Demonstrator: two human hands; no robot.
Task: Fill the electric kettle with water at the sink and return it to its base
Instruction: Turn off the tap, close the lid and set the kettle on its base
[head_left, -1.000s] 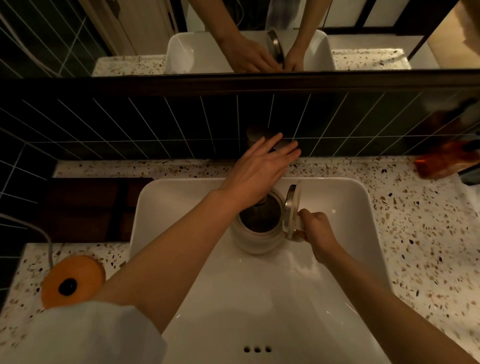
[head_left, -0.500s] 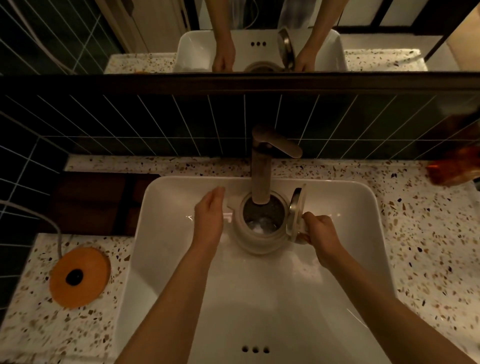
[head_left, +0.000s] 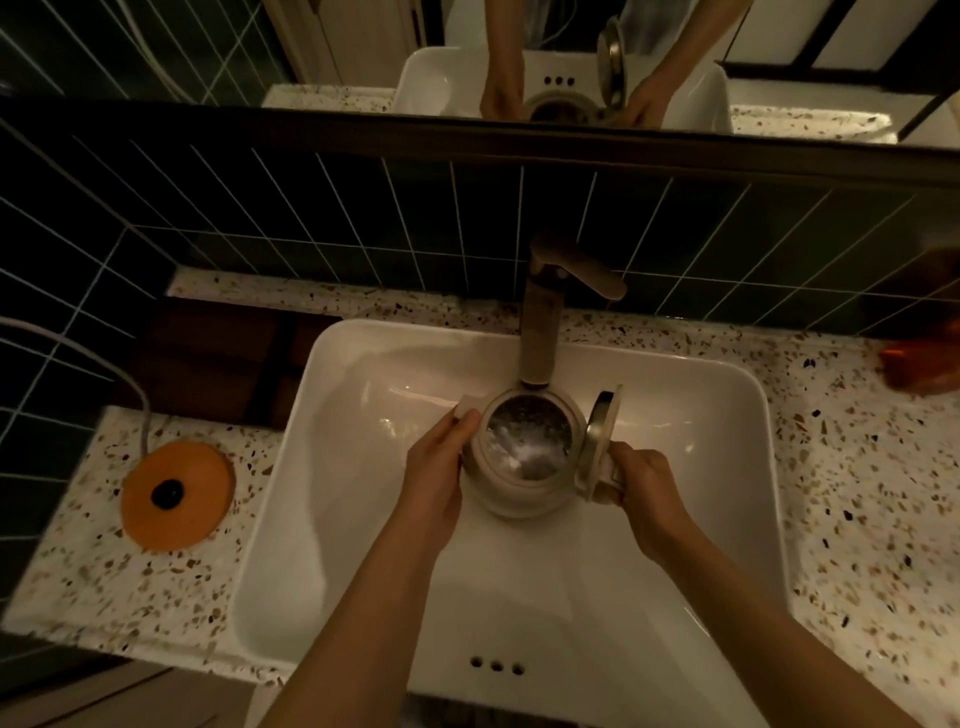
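Observation:
A cream electric kettle (head_left: 511, 488) stands in the white sink (head_left: 358, 415) right under the faucet (head_left: 540, 332), its lid (head_left: 600, 441) hinged up to the right. Water churns inside it. My right hand (head_left: 644, 488) grips the handle on the kettle's right side. Against the kettle's left wall, just under the spout, rests my left hand (head_left: 436, 478). The round orange kettle base (head_left: 176, 496) lies on the speckled counter left of the sink, its cord running up to the wall.
A dark wooden shelf (head_left: 218, 358) sits behind the base. An amber bottle (head_left: 919, 364) stands at the right edge of the speckled counter (head_left: 857, 493). A mirror (head_left: 519, 57) above the dark tiled wall reflects my hands and the kettle.
My left hand left the faucet lever, came down into the sink and now rests on the kettle's left side. Water has started flowing into the kettle.

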